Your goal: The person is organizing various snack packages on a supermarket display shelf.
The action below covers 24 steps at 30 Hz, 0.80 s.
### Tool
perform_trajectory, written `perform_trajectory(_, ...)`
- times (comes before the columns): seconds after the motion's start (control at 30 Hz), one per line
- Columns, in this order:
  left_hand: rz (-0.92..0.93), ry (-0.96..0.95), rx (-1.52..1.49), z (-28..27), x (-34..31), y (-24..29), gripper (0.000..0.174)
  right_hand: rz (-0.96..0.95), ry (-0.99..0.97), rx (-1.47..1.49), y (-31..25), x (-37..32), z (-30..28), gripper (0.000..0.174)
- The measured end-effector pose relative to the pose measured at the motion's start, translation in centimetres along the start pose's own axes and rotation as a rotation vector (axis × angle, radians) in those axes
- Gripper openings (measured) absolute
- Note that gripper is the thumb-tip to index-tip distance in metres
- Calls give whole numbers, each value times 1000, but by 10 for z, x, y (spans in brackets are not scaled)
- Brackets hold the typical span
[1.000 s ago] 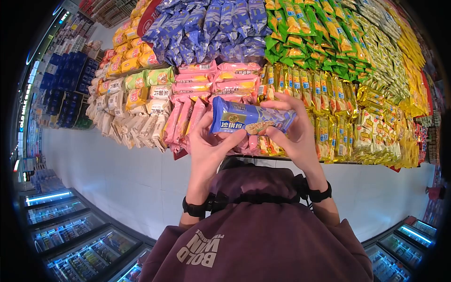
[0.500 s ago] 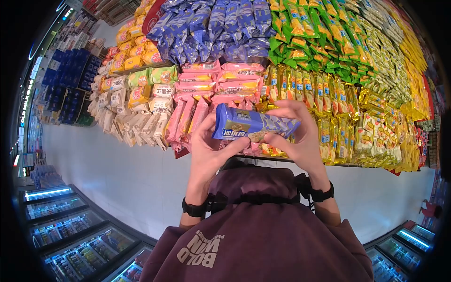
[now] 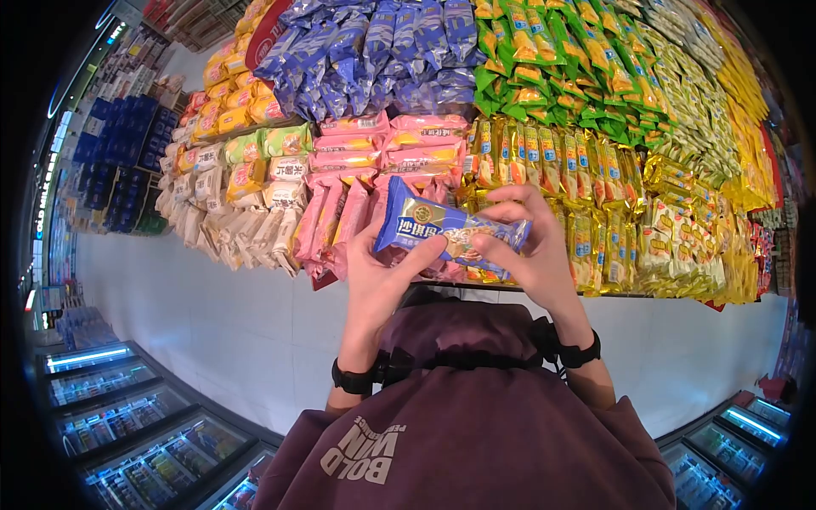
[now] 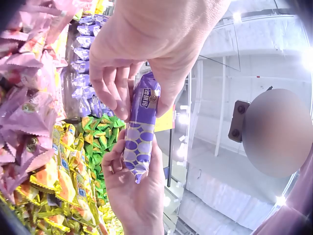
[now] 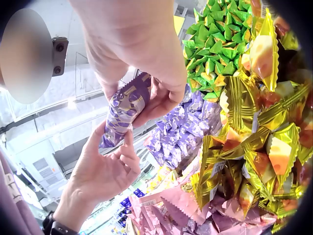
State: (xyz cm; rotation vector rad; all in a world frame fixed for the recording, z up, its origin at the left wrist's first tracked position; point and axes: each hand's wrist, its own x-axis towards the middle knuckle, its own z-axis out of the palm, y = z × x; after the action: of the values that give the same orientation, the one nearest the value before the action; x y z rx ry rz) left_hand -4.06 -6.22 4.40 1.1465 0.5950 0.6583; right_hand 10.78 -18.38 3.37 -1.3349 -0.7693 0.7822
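Note:
Both hands hold one blue-purple snack packet in front of the body, above the near edge of the display. The left hand grips its left end, thumb along the lower front. At the other end, the right hand pinches it between thumb and fingers, with some fingers raised behind. The packet slants down to the right, its printed front toward the head camera. In the left wrist view the packet shows a patterned side with oval shapes. The right wrist view shows the packet's crimped end by the right palm.
Behind the hands lie pink packets and gold packets. Farther back are heaps of blue packets and green packets. White packets sit left. Pale floor and glass-front coolers lie nearer the body.
The packet has tilted, its right end now lower, and its printed front faces the head camera more than half a second ago. Both hands keep hold of it; the left thumb stays on the front.

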Motion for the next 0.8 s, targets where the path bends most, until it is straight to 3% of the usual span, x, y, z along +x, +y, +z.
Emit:
perform_trajectory(0.13,17,16,6,5,0,1,26,62,-2,4,1,-2,-1,39)
perform_trajectory(0.33,134,37,229,4,1,-6,26,-55,-139,-108,7,-1,-5,40)
perform_trajectory(0.43,121,5,253,0,1,-5,28,22,-198,-48,2,-3,-4,38)
perform_trajectory(0.57,204,-53,169,-9,6,-12,34,-243,-122,-175,8,0,-6,42)
perform_trajectory(0.67,186,-121,259,-11,1,-3,38,-353,-117,-379,1,4,-7,46)
perform_trajectory(0.7,291,-163,390,-16,5,-4,48,-384,-124,-429,0,6,-7,47)
perform_trajectory(0.8,312,-209,292,-21,10,-8,44,-506,-138,-583,-10,9,-4,48)
